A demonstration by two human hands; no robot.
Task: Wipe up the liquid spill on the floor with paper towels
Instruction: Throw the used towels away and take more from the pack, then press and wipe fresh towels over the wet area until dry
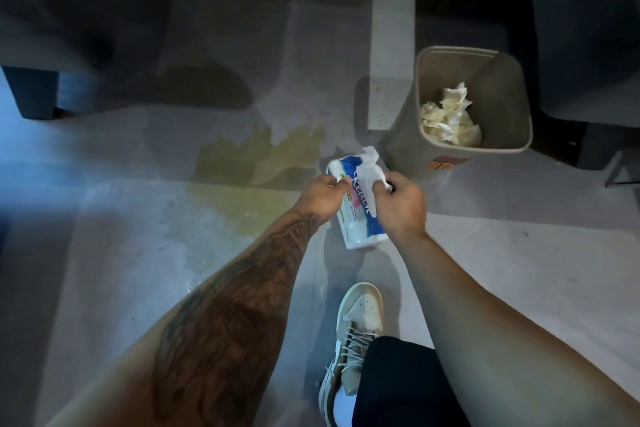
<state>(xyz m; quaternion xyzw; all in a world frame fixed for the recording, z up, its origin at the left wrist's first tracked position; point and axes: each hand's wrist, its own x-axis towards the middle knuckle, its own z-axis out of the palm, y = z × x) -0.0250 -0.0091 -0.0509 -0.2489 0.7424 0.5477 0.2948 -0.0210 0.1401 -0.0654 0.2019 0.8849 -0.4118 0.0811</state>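
A yellowish liquid spill (242, 166) spreads over the grey floor, left of centre. A blue-and-white pack of paper towels (360, 215) lies on the floor just right of the spill. My left hand (320, 198) holds the pack's left side near its top. My right hand (400, 206) pinches a white paper towel (370, 163) that sticks out of the pack's opening.
A beige waste bin (433, 90) with crumpled, stained paper towels (450, 118) inside stands right of the pack. Dark furniture (52, 28) stands at the far left and a dark couch (588, 28) at the far right. My beige shoe (353, 333) is below the pack.
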